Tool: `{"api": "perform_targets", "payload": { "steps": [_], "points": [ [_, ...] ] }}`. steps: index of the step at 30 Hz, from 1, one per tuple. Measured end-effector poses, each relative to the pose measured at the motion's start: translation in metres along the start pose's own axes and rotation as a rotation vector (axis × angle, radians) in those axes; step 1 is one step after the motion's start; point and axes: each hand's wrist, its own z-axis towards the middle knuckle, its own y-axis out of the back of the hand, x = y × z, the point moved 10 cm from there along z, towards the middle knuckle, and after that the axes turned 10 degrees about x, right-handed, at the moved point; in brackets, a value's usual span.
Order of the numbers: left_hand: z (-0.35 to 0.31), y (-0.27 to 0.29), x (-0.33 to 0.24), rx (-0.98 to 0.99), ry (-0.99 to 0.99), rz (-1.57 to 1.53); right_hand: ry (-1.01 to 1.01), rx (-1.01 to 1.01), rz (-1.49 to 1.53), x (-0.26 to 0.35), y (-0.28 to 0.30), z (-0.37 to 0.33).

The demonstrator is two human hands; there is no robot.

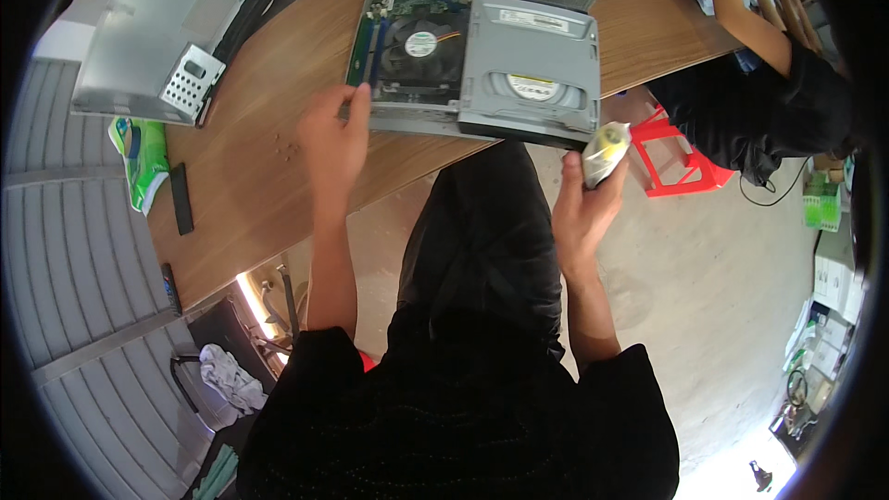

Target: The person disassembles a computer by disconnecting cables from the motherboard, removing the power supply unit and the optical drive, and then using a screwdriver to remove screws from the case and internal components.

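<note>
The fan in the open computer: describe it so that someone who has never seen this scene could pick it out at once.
On the wooden table, find the open computer by the left hand. Inside, look left of the grey disc drive. The fan is dark, with a round white label at its centre, unlike the pale, boxy drive.

Brightly lit; lower-right glare; edges bowed, dark.

Matt metal drive [530, 57], smooth wooden table [245, 181]
</note>
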Motion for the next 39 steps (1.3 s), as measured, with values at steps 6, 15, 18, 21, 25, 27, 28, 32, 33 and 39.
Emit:
{"api": "perform_targets", "payload": {
  "steps": [6, 15, 18, 21, 25, 27, 28, 32, 33, 39],
  "points": [
    [-0.069, -0.037, -0.060, 0.014, -0.352, -0.120, 0.024, -0.137, -0.180, -0.012, 0.047, 0.063],
    [-0.134, -0.097, -0.133, 0.288, -0.580, -0.237, -0.087, -0.034, -0.183, -0.043, 0.072, 0.166],
    [-0.131, -0.100, -0.133, 0.277, -0.644, -0.196, -0.069, -0.100, 0.039, -0.043, 0.064, 0.168],
    [-0.126, -0.101, -0.134, 0.287, -0.702, -0.191, 0.028, -0.207, 0.079, -0.049, 0.063, 0.170],
    [-0.123, -0.107, -0.131, 0.348, -0.756, -0.263, 0.125, -0.190, 0.083, -0.052, 0.059, 0.190],
    [-0.120, -0.112, -0.131, 0.378, -0.796, -0.386, 0.067, -0.183, 0.118, -0.058, 0.055, 0.198],
    [-0.119, -0.120, -0.127, 0.426, -0.765, -0.486, 0.031, -0.175, 0.180, -0.063, 0.052, 0.202],
    [-0.109, -0.132, -0.122, 0.466, -0.817, -0.615, -0.036, -0.179, 0.273, -0.084, 0.050, 0.217],
    [-0.106, -0.136, -0.119, 0.472, -0.806, -0.636, -0.063, -0.189, 0.350, -0.089, 0.049, 0.219],
    [-0.103, -0.144, -0.113, 0.473, -0.933, -0.608, -0.199, -0.169, 0.666, -0.146, 0.059, 0.220]
  ]
}}
